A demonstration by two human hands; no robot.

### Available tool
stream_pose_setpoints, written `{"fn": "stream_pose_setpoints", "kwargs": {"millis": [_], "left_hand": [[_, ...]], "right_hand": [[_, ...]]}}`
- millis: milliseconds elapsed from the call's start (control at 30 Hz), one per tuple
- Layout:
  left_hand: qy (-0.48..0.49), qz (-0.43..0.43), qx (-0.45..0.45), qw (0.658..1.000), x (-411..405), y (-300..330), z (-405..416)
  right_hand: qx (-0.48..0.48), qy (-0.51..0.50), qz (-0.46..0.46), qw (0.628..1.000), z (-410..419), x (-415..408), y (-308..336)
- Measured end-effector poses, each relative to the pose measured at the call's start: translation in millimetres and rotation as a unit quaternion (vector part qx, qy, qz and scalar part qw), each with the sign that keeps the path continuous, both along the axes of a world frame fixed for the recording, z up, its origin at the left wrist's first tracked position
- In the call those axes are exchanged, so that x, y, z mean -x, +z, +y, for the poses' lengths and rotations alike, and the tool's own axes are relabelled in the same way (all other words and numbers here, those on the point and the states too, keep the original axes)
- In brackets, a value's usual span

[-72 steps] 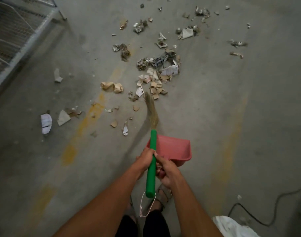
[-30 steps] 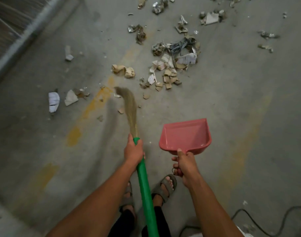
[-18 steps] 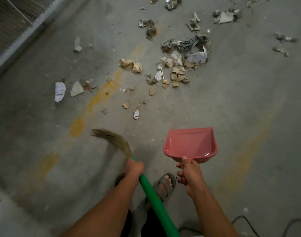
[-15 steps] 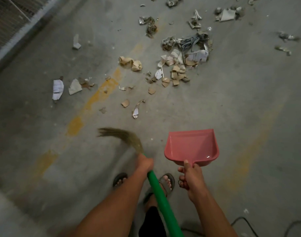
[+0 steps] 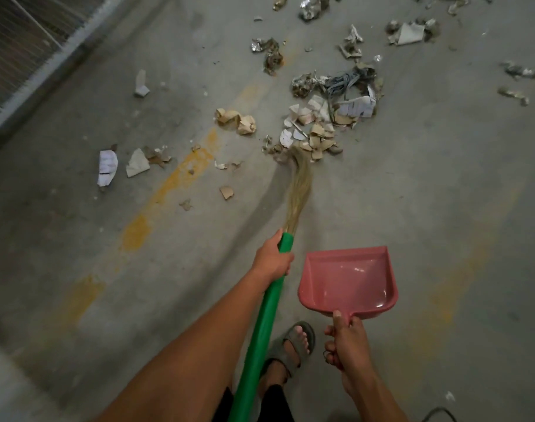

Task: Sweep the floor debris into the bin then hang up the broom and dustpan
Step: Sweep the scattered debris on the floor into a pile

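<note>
gripping hands: left hand (image 5: 271, 259) around broom (image 5: 266, 315), right hand (image 5: 347, 345) around dustpan (image 5: 348, 278) handle

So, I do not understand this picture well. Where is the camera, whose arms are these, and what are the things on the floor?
The camera sits on a person's head and looks down, so the two arms are that person's own; there is no machine. The left hand grips a green-handled broom, whose straw tip reaches a pile of torn paper and cardboard scraps. The right hand holds a pink dustpan, with no scraps in it, above the grey concrete floor. More scraps lie scattered around. One sandalled foot shows below.
</note>
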State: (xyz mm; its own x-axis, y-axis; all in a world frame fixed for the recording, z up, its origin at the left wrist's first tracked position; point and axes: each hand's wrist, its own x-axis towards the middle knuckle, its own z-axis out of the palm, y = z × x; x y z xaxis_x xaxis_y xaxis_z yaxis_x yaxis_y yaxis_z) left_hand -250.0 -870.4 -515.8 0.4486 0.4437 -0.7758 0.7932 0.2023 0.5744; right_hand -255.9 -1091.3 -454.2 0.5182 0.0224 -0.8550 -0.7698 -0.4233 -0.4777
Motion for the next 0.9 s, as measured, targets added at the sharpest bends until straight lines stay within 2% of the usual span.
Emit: {"fn": "stream_pose_setpoints", "kwargs": {"millis": [100, 200, 367, 533, 700, 900], "left_hand": [[0.077, -0.02, -0.023, 0.997, 51.3, 15.0, 8.6], [0.135, 0.007, -0.07, 0.988, 108.6, 22.6, 23.4], [0.175, 0.113, -0.129, 0.97, 199.6, 11.9, 57.9], [0.173, 0.207, -0.106, 0.957, 242.7, -6.5, 80.9], [0.075, 0.229, -0.048, 0.969, 209.8, -20.4, 90.8], [-0.075, 0.117, -0.045, 0.989, 116.9, -44.2, 114.8]], "right_hand": [[-0.008, 0.023, -0.006, 1.0, 25.6, 6.3, 10.0], [-0.023, 0.052, -0.005, 0.998, 53.4, 13.2, 14.2], [-0.067, 0.108, -0.009, 0.992, 105.1, 24.5, 20.4], [-0.085, 0.132, -0.005, 0.988, 141.3, 38.0, 16.0], [-0.068, 0.143, -0.011, 0.987, 144.1, 50.0, 9.7], [-0.028, 0.131, -0.051, 0.99, 130.2, 56.8, -2.9]]}}
